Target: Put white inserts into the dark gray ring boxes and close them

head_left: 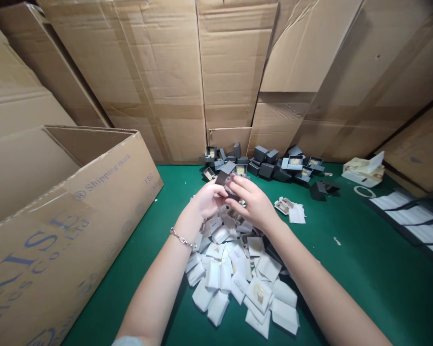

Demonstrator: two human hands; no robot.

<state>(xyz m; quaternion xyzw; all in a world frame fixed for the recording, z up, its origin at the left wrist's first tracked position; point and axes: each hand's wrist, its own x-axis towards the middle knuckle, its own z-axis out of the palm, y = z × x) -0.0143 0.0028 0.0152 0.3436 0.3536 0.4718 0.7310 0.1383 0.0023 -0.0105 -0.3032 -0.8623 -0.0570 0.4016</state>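
Both my left hand (207,199) and my right hand (250,199) meet at the middle of the view, gripping a small dark grey jewellery box (224,174) between their fingers. Its lid appears to stand open, and my fingers hide its lower part. Below my hands lies a heap of white paper-wrapped small packets (234,274) on the green mat, some with gold marks. A silver chain bracelet (182,238) circles my left wrist. Just beyond my hands sits a pile of similar dark grey boxes (270,166), several open with gold-coloured inserts.
A large open cardboard carton (75,230) stands at the left. Flattened cardboard sheets (234,62) line the back. On the green mat (364,269) lie a loose dark box (319,190), white papers (290,210), a paper bundle (364,170) and a dark striped tray (407,221).
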